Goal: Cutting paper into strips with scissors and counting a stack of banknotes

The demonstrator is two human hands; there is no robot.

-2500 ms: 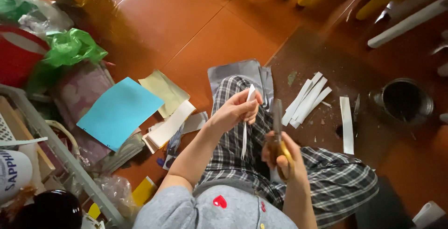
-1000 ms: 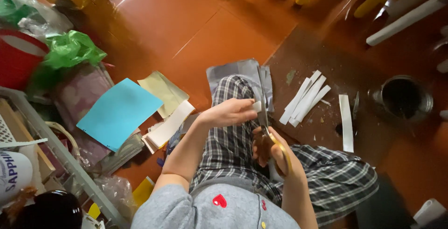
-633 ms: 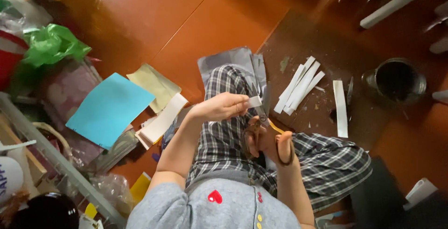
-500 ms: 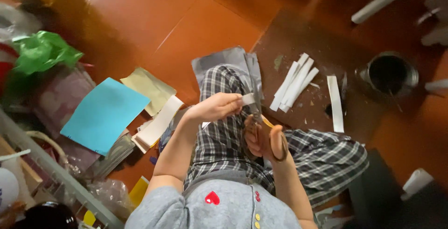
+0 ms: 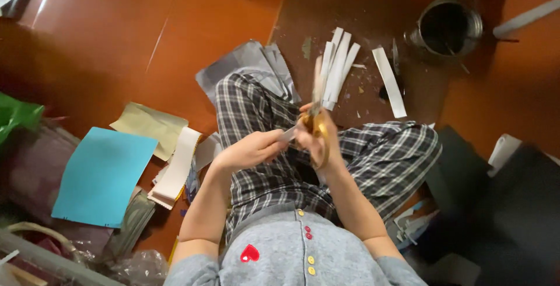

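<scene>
— Where are our hands? 
— Our right hand is closed through the yellow-handled scissors, blades pointing away from us. Our left hand pinches the near end of a white paper strip, feeding it into the blades over our checked trousers.

— How do we cut it well? 
— We judge it best to keep the strip taut and level, fingertips clear of the blades, and to close them in one steady stroke.

— And around us? 
— Cut white strips lie on the floor just past our knee, a single strip beside them, a metal pot beyond. A blue sheet lies well to our left.
</scene>
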